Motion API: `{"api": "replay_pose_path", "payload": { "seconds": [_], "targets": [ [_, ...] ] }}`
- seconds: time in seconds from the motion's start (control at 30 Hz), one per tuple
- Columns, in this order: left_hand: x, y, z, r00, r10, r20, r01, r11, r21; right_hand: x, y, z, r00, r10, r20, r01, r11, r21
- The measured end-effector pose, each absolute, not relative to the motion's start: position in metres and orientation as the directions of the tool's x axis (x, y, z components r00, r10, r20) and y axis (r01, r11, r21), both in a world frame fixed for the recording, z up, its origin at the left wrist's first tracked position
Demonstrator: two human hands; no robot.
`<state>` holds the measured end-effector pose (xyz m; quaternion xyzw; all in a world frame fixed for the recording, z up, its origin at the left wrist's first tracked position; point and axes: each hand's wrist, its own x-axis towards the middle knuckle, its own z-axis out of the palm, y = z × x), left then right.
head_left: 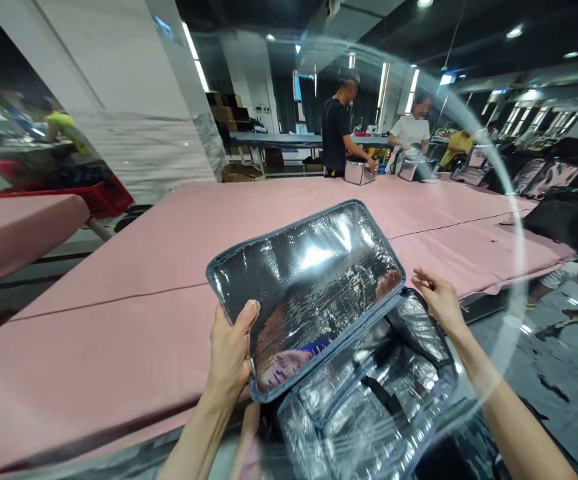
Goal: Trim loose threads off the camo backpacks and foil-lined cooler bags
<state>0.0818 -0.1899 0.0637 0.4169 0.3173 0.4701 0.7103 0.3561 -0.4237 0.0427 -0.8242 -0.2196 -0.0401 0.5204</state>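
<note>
An insulated cooler bag (pixel 363 407) with a shiny silver lining stands at the table's near edge, its top opened. Its rectangular lid (pixel 313 280), trimmed in dark blue-grey binding, is raised and tilted so the foil side faces me. My left hand (pixel 231 350) grips the lid's left edge, thumb on the foil and fingers behind it. Close to the lid's right corner is my right hand (pixel 439 300), its fingers loosely bent and apart, with nothing visible in them. A black strap (pixel 386 397) lies inside the bag. The bag's bottom is cut off by the frame.
A long pink-covered table (pixel 133 293) stretches ahead, with a dark line across it. At its far side a person in dark clothes (pixel 336 127) and a person in white (pixel 411 133) handle silver bags. Black bags (pixel 573 220) are piled right; a red crate (pixel 103 197) sits left.
</note>
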Motion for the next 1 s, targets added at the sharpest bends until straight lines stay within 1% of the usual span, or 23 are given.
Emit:
{"api": "replay_pose_path", "payload": {
  "seconds": [0.07,0.1,0.17,0.23,0.3,0.33,0.4,0.47,0.57,0.6,0.63,0.7,0.73,0.77,0.83,0.93,1.0],
  "targets": [
    [0.081,-0.18,0.065,0.38,0.924,-0.05,-0.363,0.199,0.91,0.359,-0.411,0.051,0.885,0.397,0.244,0.408,-0.406,-0.818],
    [0.081,-0.174,0.065,0.395,0.918,-0.047,-0.34,0.194,0.92,0.36,-0.407,0.053,0.872,0.432,0.228,0.41,-0.391,-0.824],
    [0.08,-0.161,0.064,0.416,0.908,-0.049,-0.309,0.191,0.932,0.361,-0.4,0.049,0.847,0.497,0.191,0.375,-0.303,-0.876],
    [0.081,-0.149,0.063,0.439,0.896,-0.067,-0.297,0.216,0.93,0.363,-0.399,0.036,0.831,0.551,0.075,0.229,-0.216,-0.949],
    [0.083,-0.141,0.061,0.464,0.881,-0.087,-0.292,0.245,0.924,0.367,-0.402,0.017,0.817,0.574,-0.058,0.046,-0.165,-0.985],
    [0.085,-0.139,0.061,0.476,0.875,-0.087,-0.288,0.249,0.925,0.369,-0.404,0.007,0.814,0.573,-0.1,-0.016,-0.149,-0.989],
    [0.089,-0.137,0.059,0.498,0.865,-0.062,-0.277,0.226,0.934,0.375,-0.411,-0.006,0.811,0.569,-0.135,-0.068,-0.139,-0.988],
    [0.092,-0.136,0.057,0.499,0.867,-0.016,-0.254,0.164,0.953,0.385,-0.418,-0.002,0.819,0.558,-0.132,-0.036,-0.181,-0.983],
    [0.097,-0.135,0.054,0.465,0.884,0.046,-0.185,0.046,0.982,0.405,-0.416,0.042,0.843,0.533,-0.072,0.104,-0.294,-0.95],
    [0.098,-0.134,0.054,0.458,0.887,0.058,-0.162,0.019,0.987,0.412,-0.409,0.064,0.852,0.523,-0.025,0.165,-0.313,-0.935],
    [0.098,-0.134,0.053,0.459,0.886,0.064,-0.141,0.001,0.99,0.418,-0.4,0.088,0.849,0.525,0.051,0.24,-0.299,-0.923],
    [0.1,-0.133,0.054,0.472,0.878,0.073,-0.108,-0.025,0.994,0.426,-0.373,0.133,0.822,0.526,0.219,0.421,-0.301,-0.855],
    [0.101,-0.133,0.055,0.481,0.873,0.08,-0.095,-0.039,0.995,0.429,-0.359,0.151,0.788,0.56,0.258,0.486,-0.306,-0.819],
    [0.102,-0.134,0.056,0.488,0.868,0.091,-0.087,-0.055,0.995,0.43,-0.345,0.164,0.757,0.598,0.261,0.527,-0.325,-0.785],
    [0.103,-0.137,0.058,0.492,0.863,0.117,-0.09,-0.084,0.992,0.434,-0.329,0.176,0.721,0.663,0.203,0.536,-0.348,-0.769],
    [0.104,-0.145,0.06,0.482,0.865,0.143,-0.133,-0.089,0.987,0.443,-0.335,0.169,0.671,0.73,0.133,0.472,-0.281,-0.836],
    [0.106,-0.151,0.062,0.504,0.852,0.143,-0.164,-0.068,0.984,0.454,-0.349,0.163,0.651,0.751,0.115,0.465,-0.274,-0.842]
  ]
}}
